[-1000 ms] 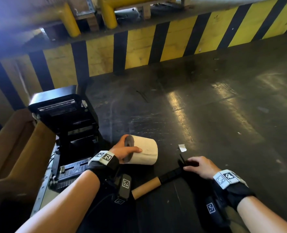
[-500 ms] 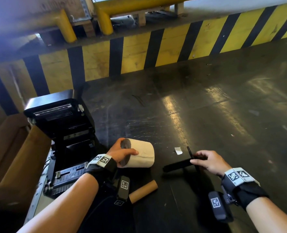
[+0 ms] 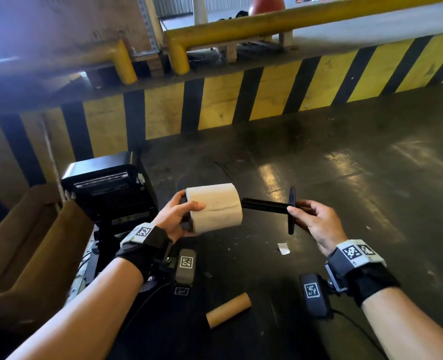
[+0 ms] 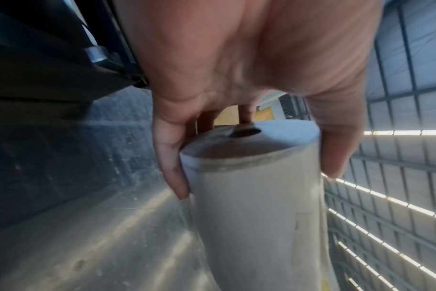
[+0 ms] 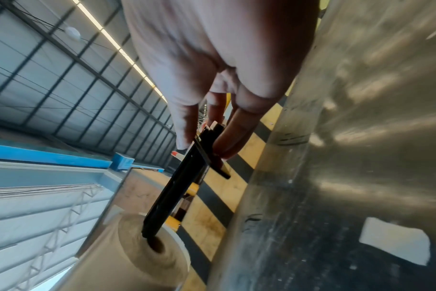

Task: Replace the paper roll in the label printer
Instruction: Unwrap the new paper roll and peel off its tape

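Where head cam hides it, R-wrist cam shows spindle (image 5: 173,194) tip at roll (image 5: 147,254) core

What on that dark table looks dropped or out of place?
Two loose bits lie on the table: a bare brown cardboard tube near the front edge, and a small white paper scrap below the right hand. Nothing looks broken.

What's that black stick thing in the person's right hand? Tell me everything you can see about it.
The black stick is a straight bar that looks like hard plastic, with a flat round plate standing crosswise near the held end. The right hand pinches it at that plate, thumb on one side and fingers on the other. It is held roughly level above the dark floor. Its free tip meets the centre hole of the white paper roll, which the left hand grips; the right wrist view shows the tip just entering the hole.
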Tool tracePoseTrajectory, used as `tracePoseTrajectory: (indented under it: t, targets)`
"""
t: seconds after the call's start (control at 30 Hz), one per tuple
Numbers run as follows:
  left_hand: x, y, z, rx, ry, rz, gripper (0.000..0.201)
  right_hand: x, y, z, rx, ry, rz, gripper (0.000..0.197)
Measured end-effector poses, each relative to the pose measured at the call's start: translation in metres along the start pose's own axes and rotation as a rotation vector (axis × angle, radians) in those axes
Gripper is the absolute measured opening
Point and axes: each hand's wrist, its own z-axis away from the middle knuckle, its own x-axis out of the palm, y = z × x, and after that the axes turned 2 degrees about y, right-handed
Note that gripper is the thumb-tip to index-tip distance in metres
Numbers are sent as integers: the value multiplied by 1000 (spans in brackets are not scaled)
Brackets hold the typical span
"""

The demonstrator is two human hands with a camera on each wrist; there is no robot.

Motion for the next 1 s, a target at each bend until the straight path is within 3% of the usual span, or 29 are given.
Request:
tracePoseTrajectory:
  t: [0.47, 0.57, 0.73, 1.0]
  targets:
    - [6, 20, 24, 123, -173, 67, 72, 4, -48, 10, -193, -84, 44, 32]
    - [8, 20, 26, 125, -198, 59, 74, 10, -57, 13, -164, -106, -23, 31]
    - [21, 23, 37, 140, -278, 27, 76, 38, -65, 28, -124, -286, -72, 37]
    - [21, 21, 45, 135, -289, 15, 77, 40, -63, 38, -1, -334, -200, 30]
